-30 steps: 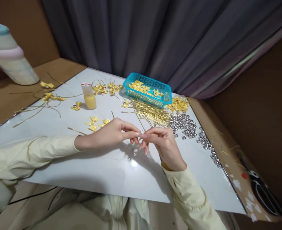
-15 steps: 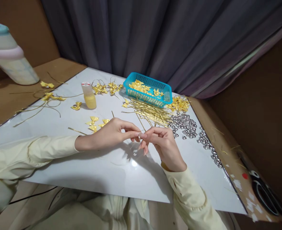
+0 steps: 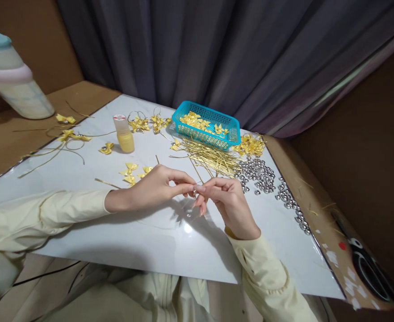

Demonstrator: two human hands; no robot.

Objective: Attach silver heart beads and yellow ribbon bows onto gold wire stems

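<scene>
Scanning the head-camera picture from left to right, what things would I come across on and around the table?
Pale jug → yellow bottle → blue basket → silver beads → black scissors. The left hand and right hand, pinched together on a thin gold strip, overlap the middle stretch, so they are left out.

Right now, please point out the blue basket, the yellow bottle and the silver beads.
blue basket (image 3: 204,139), head view, on its front wall.
yellow bottle (image 3: 126,141), head view, on its yellow lower part.
silver beads (image 3: 259,172), head view, middle of the pile.
</scene>
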